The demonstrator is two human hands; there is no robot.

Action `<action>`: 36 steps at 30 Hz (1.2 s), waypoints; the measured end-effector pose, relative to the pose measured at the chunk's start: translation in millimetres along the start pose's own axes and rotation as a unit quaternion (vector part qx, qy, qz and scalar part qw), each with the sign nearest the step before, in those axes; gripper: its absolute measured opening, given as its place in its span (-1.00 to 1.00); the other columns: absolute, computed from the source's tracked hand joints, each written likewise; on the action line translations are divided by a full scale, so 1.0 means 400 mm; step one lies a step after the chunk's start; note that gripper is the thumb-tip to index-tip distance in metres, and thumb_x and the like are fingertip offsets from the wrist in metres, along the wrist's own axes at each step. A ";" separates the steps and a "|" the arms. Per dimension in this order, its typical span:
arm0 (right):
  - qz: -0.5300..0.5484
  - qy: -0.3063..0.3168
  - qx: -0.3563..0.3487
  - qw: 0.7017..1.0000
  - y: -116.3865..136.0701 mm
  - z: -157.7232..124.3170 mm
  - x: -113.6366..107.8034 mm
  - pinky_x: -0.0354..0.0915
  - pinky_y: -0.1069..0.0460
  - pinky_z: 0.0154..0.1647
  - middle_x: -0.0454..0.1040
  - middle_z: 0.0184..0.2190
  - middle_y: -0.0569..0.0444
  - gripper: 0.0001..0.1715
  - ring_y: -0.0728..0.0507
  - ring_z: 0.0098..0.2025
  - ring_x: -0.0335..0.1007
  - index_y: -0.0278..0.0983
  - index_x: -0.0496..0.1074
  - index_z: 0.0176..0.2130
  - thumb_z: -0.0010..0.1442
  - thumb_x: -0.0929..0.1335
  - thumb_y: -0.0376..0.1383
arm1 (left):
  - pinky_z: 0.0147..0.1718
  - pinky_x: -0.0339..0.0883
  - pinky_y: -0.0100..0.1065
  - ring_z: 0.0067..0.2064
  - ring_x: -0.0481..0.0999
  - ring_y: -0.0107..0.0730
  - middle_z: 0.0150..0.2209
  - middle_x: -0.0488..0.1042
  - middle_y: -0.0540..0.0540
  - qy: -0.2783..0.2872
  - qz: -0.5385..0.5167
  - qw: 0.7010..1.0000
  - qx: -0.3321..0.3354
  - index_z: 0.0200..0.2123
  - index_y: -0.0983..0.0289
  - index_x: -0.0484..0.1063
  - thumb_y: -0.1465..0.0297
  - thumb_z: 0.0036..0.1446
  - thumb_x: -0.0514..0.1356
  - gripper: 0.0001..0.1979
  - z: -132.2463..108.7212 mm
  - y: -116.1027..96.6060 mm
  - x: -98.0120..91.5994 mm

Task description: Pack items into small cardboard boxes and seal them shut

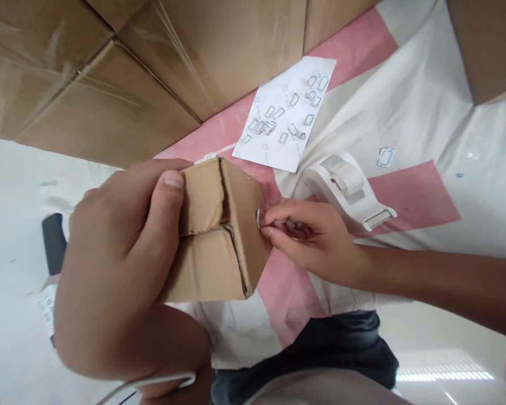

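A small brown cardboard box [211, 259] is tilted in my left hand [130, 230], whose thumb lies along the flaps and whose other fingers are mostly hidden behind. The closed flaps face me, with a torn edge at the seam. My right hand [307, 230] is closed in a pinch at the box's right side. A thin white piece, seen nearly edge-on and looking like a small label [258, 219], is at its fingertips against the cardboard. Just beyond that hand stands a white tape dispenser [341, 185].
A white sheet [284, 152] bearing several small blue-edged labels lies on the pink-and-white cloth [430, 197]. One loose label [386, 157] rests beyond the dispenser. Large taped cartons [152, 67] line the far side, with another carton [489, 45] at top right. A dark object [54, 242] is at left.
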State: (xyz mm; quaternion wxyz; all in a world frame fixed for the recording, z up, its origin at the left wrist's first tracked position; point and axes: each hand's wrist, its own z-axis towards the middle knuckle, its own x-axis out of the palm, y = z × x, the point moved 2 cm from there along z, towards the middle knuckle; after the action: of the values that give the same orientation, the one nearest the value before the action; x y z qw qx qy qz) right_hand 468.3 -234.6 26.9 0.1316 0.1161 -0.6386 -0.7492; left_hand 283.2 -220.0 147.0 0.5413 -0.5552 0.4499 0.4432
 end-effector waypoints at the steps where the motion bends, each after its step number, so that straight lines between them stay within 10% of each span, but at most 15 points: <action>1: 0.001 -0.001 0.005 1.000 -0.001 0.000 0.000 0.12 0.14 -0.53 0.31 -0.51 0.23 -0.95 0.08 -0.52 0.15 -0.27 0.47 -0.26 0.25 0.38 -0.40 | -0.25 0.15 -0.20 -0.33 0.39 -0.26 -0.27 0.53 0.02 0.002 -0.001 1.000 -0.004 -0.12 0.13 0.56 0.17 0.40 -0.10 -0.57 0.000 -0.001 0.000; 28: -0.010 0.002 -0.103 0.995 -0.011 -0.046 0.023 0.44 0.12 -0.34 0.61 -0.15 0.03 -0.44 0.03 -0.34 0.48 -0.27 0.43 0.25 0.31 0.26 -0.51 | -0.34 0.02 -0.20 -0.40 0.26 -0.25 -0.42 0.27 0.04 0.028 0.028 0.999 -0.020 -0.42 0.15 0.27 0.14 0.39 -0.15 -0.61 0.005 -0.004 -0.007; 36: -0.029 0.027 -0.069 0.997 -0.002 -0.031 0.005 0.41 0.13 -0.39 0.52 -0.31 0.13 -0.45 0.06 -0.45 0.34 -0.30 0.38 0.26 0.33 0.25 -0.48 | -0.34 -0.02 -0.18 -0.43 0.17 -0.25 -0.45 0.20 0.04 0.027 0.033 0.999 -0.001 -0.38 0.14 0.31 0.15 0.40 -0.18 -0.59 0.010 -0.001 -0.001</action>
State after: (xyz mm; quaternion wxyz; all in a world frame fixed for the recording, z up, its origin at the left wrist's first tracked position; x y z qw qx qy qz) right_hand 470.5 -246.6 24.2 0.1347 0.1451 -0.5780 -0.7916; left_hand 283.5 -216.1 147.4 0.5137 -0.5522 0.4818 0.4462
